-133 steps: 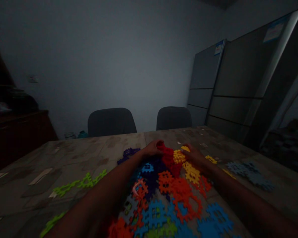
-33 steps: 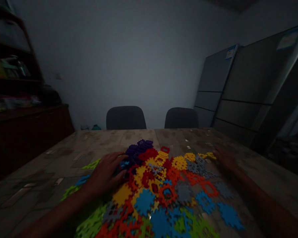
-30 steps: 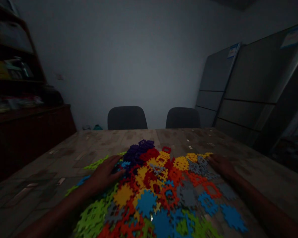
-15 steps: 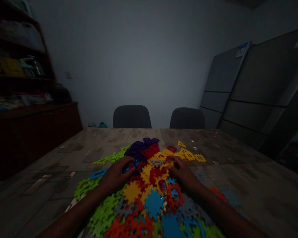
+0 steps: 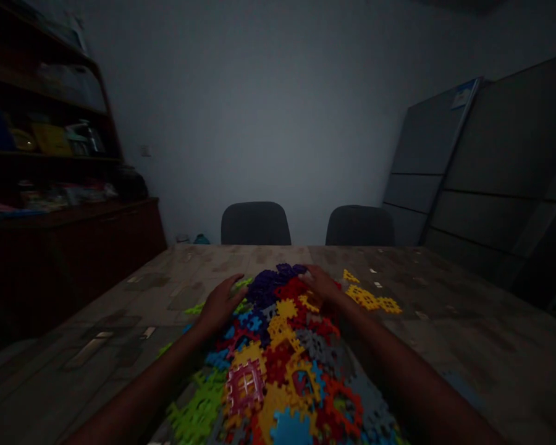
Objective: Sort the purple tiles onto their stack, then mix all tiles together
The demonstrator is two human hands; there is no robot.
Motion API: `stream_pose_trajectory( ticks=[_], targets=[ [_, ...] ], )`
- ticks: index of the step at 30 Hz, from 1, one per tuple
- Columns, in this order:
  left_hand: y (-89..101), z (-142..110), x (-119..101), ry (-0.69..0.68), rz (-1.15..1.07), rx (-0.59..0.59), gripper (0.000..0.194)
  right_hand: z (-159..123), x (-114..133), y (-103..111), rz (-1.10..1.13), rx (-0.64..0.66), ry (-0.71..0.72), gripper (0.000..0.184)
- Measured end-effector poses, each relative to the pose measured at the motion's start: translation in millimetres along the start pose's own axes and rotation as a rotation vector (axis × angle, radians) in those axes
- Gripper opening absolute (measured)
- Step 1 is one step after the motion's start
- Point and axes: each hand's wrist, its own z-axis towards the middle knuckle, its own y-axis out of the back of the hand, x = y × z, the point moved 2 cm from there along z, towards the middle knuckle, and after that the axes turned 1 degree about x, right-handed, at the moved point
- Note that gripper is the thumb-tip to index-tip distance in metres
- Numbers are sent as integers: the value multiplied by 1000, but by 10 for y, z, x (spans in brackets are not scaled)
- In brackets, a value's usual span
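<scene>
A heap of plastic interlocking building pieces point(image 5: 278, 361) with toothed edges lies between my forearms, in several colours. My left hand point(image 5: 221, 303) is at the far left side of the heap, its fingers apart beside green pieces point(image 5: 243, 285). On the other side, my right hand point(image 5: 322, 284) reaches over the far right edge. Its spread fingers are close to purple pieces point(image 5: 269, 284) and red pieces point(image 5: 291, 288); whether they touch is too dark to tell. A crimson window-shaped piece point(image 5: 245, 386) lies on top nearer me.
Loose yellow pieces point(image 5: 362, 296) lie right of the heap on the patterned table point(image 5: 157, 290). Two dark chairs point(image 5: 256, 224) stand behind the far edge. Shelves with household items point(image 5: 50, 139) are on the left, grey cabinets point(image 5: 419, 154) on the right.
Both hands have moved farther forward, the right one also slightly left toward the purple pieces. Pieces in the middle have shifted toward me, and the crimson window-shaped piece now shows on top.
</scene>
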Motion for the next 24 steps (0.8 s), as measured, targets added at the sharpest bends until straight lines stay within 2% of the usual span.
stream_pose_trajectory(
  ticks=[3, 8, 11, 14, 17, 20, 22, 24],
  targets=[
    [-121, 204, 91, 5, 30, 87, 36, 119, -127, -115, -19, 61, -12, 33],
    [-254, 421, 20, -20, -45, 227, 33, -24, -30, -289, 19, 197, 41, 28],
    [-248, 441, -129, -54, -167, 294, 35, -164, 42, -218, 114, 236, 53, 33],
    [-257, 368, -316, -77, -281, 424, 34, -362, 156, -54, 215, 273, 89, 41],
    [-275, 197, -522, -106, -355, 591, 33, -731, 330, 178, 267, 362, 139, 45],
    [-187, -66, -725, -153, -418, 726, 42, -1330, 458, 451, 182, 505, 154, 41],
    [-28, -298, -818, -174, -445, 764, 51, -1786, 435, 605, 25, 469, 127, 49],
    [182, -592, -839, -177, -433, 739, 56, -2214, 317, 646, -96, 424, 137, 68]
  ],
)
